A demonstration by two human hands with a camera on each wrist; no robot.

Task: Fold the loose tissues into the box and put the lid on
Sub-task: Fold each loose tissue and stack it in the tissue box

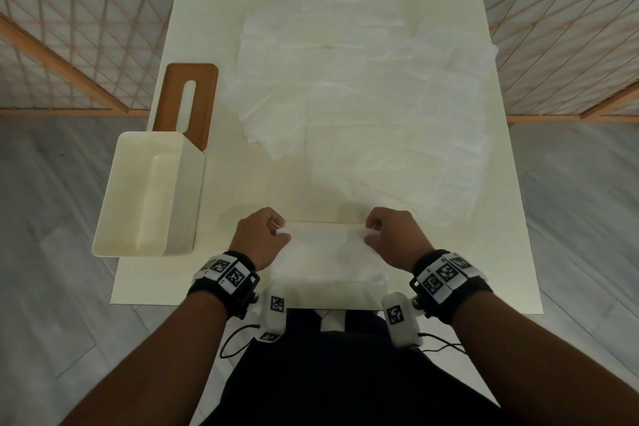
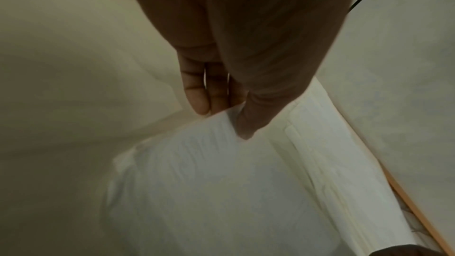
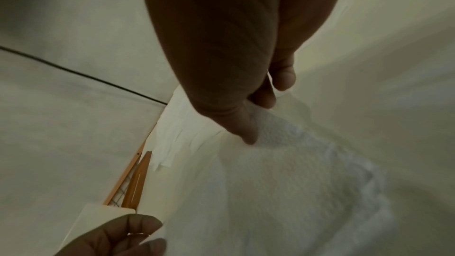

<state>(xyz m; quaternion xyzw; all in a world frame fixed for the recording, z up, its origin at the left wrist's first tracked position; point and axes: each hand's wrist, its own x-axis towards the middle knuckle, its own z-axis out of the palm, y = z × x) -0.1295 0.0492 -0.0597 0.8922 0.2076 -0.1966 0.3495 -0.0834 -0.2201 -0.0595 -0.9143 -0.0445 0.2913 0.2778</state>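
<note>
Left hand [image 1: 261, 239] and right hand [image 1: 394, 238] each pinch the tissue [image 1: 326, 252] by the table's [image 1: 221, 204] near edge; keep corners matched.

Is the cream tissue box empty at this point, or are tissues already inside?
Empty. The head view looks straight into the box and shows only its bare floor; its brown lid lies behind it, and the loose tissues lie on the table.

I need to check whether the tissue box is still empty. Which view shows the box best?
The head view: the open tissue box sits at the table's left edge, its interior visible and empty. The right wrist view catches only what looks like a corner of it; the left wrist view does not show it clearly.
</note>
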